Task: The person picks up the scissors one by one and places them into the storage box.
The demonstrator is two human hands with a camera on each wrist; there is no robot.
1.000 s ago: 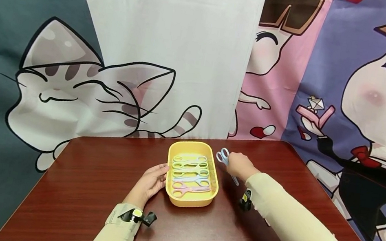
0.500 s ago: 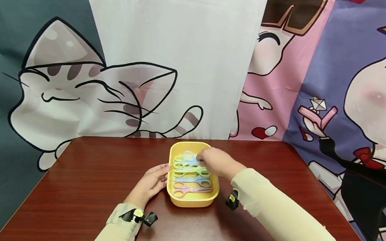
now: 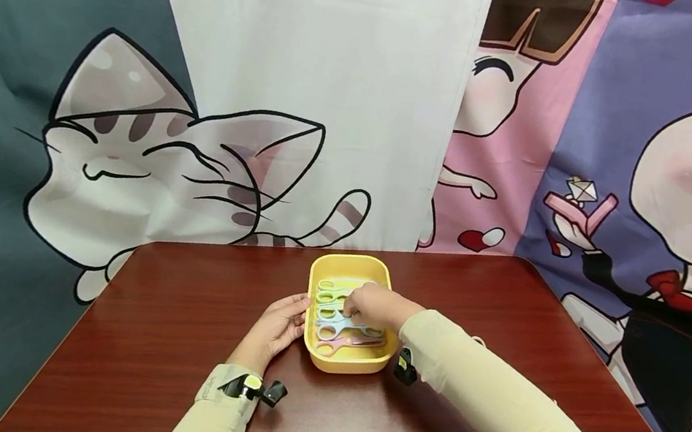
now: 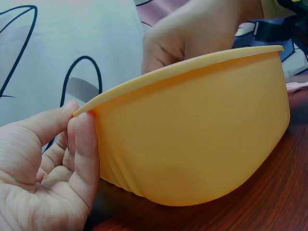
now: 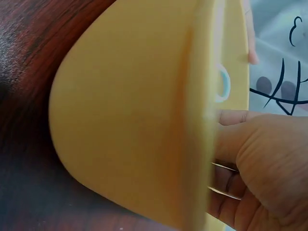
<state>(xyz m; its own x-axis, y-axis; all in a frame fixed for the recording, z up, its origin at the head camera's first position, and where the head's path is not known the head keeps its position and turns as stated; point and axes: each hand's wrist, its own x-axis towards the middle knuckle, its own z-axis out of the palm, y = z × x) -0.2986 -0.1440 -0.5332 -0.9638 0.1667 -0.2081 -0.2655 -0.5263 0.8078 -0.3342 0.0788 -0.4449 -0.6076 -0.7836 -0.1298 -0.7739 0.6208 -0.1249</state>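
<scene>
My left hand (image 3: 282, 325) holds the left rim of a yellow plastic tray (image 3: 346, 368), with thumb and fingers pinching the edge in the left wrist view. Inside the tray lie several pastel scissors, among them pink scissors (image 3: 325, 350) at the near end and green ones farther back. My right hand (image 3: 375, 305) reaches down into the tray, fingers curled, gripping light blue scissors (image 3: 327, 332) whose handle loops overlie the pink pair. The tray wall hides the fingertips in both wrist views, and the hand covers part of the blades.
The tray stands on a dark red-brown table (image 3: 201, 299). Behind the table hangs a cartoon-printed cloth (image 3: 317, 42). A pale ring-like thing (image 3: 478, 340) shows beside the right sleeve, mostly hidden; in the left wrist view a pink object (image 4: 297, 86) lies right of the tray.
My right hand has carried the light blue scissors from the table right of the tray into it, then toward the near end. The left hand keeps its grip on the rim.
</scene>
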